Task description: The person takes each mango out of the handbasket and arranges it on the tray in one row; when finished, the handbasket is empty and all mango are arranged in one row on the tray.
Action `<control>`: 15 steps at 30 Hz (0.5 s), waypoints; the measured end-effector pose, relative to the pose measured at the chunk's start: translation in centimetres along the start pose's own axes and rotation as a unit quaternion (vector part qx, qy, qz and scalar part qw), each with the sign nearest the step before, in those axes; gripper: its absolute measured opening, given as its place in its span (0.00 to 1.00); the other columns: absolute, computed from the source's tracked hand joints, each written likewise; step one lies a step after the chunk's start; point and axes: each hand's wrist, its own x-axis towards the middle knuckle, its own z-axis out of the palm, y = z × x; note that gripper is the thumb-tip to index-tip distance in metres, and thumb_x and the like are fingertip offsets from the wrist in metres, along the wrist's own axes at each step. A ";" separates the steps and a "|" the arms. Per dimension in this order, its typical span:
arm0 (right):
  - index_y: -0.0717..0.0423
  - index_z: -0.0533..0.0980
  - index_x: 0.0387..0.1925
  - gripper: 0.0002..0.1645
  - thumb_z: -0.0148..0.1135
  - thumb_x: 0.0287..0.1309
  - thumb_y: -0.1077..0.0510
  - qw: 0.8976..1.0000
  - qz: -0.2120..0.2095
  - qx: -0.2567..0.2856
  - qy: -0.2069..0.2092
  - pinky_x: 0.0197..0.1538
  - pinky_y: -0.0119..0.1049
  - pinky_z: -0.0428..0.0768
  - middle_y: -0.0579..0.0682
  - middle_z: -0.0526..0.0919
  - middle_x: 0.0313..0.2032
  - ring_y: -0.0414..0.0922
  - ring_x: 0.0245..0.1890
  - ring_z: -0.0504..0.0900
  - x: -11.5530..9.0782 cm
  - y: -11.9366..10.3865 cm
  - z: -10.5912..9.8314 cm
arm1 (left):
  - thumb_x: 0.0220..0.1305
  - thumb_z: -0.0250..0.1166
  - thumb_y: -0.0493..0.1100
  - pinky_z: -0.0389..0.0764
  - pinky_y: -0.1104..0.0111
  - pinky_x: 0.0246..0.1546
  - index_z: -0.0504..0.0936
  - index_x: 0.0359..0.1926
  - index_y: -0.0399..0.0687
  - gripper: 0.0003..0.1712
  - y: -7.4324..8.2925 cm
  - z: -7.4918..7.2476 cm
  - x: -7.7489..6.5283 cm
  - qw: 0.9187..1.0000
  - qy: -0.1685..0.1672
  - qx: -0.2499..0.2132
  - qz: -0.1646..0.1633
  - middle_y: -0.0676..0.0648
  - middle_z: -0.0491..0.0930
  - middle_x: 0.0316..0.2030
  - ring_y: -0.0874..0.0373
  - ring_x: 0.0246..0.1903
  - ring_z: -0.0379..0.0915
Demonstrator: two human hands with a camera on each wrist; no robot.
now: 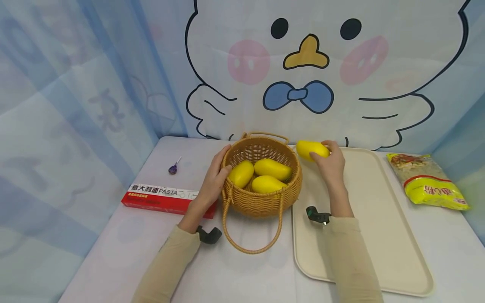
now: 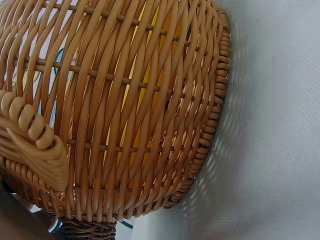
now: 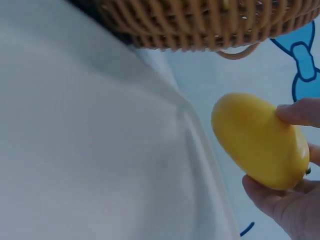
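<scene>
Brightly yellow mango (image 3: 255,142) (smooth, oblong) — right hand (image 1: 333,164) pinches it; left hand (image 1: 213,183) grips basket (image 1: 257,205).

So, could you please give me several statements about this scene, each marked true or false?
1. The right hand holds a yellow fruit. True.
2. The left hand grips the wicker basket. True.
3. The wicker basket is empty. False: three fruits lie in it.
4. The bag lies right of the tray. True.
5. A lollipop lies on the tray. False: the lollipop lies on the table beyond the pasta box.
</scene>
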 end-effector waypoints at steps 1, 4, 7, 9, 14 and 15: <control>0.55 0.65 0.67 0.35 0.64 0.60 0.52 1.000 0.005 -0.004 -0.004 0.71 0.53 0.69 0.60 0.66 0.70 0.58 0.68 0.67 0.1 0.2 0.1 | 0.74 0.46 0.45 0.57 0.52 0.76 0.51 0.77 0.68 0.34 -0.1 0.0 0.0 1.000 0.001 0.000 0.003 0.54 0.51 0.77 0.54 0.75 0.52; 0.56 0.64 0.67 0.35 0.63 0.60 0.52 1.000 0.017 -0.015 -0.016 0.71 0.53 0.68 0.63 0.66 0.70 0.60 0.69 0.66 0.1 0.6 0.4 | 0.73 0.47 0.46 0.58 0.52 0.76 0.52 0.76 0.71 0.34 -0.3 0.1 0.0 1.000 0.006 0.000 0.014 0.56 0.53 0.76 0.56 0.75 0.53; 0.59 0.63 0.66 0.35 0.61 0.61 0.52 0.999 0.023 -0.030 -0.027 0.70 0.54 0.69 0.66 0.66 0.69 0.62 0.68 0.67 0.0 0.7 0.4 | 0.73 0.47 0.47 0.58 0.52 0.75 0.53 0.76 0.72 0.33 -0.4 0.1 0.0 1.000 0.008 0.000 0.019 0.57 0.54 0.76 0.57 0.74 0.53; 0.59 0.62 0.68 0.36 0.59 0.62 0.50 0.998 0.029 -0.046 -0.039 0.68 0.55 0.70 0.67 0.68 0.67 0.62 0.66 0.69 -0.2 0.7 0.4 | 0.73 0.47 0.47 0.58 0.52 0.75 0.53 0.76 0.72 0.33 -0.4 0.1 0.0 1.000 0.007 0.001 0.018 0.57 0.53 0.76 0.56 0.74 0.53; 0.55 0.60 0.73 0.42 0.54 0.64 0.40 0.992 0.037 -0.095 -0.074 0.65 0.58 0.72 0.68 0.71 0.65 0.63 0.62 0.72 -0.4 0.8 0.4 | 0.74 0.46 0.48 0.58 0.52 0.75 0.52 0.76 0.74 0.33 -0.4 0.0 0.0 1.000 0.007 0.006 0.015 0.57 0.53 0.76 0.57 0.74 0.53; 0.55 0.60 0.73 0.42 0.53 0.64 0.38 0.991 0.037 -0.104 -0.078 0.64 0.58 0.73 0.67 0.72 0.64 0.62 0.62 0.72 -0.3 0.9 0.4 | 0.73 0.47 0.48 0.59 0.52 0.75 0.52 0.76 0.74 0.33 -0.3 0.0 -0.1 1.000 0.008 0.007 0.016 0.57 0.53 0.76 0.57 0.74 0.54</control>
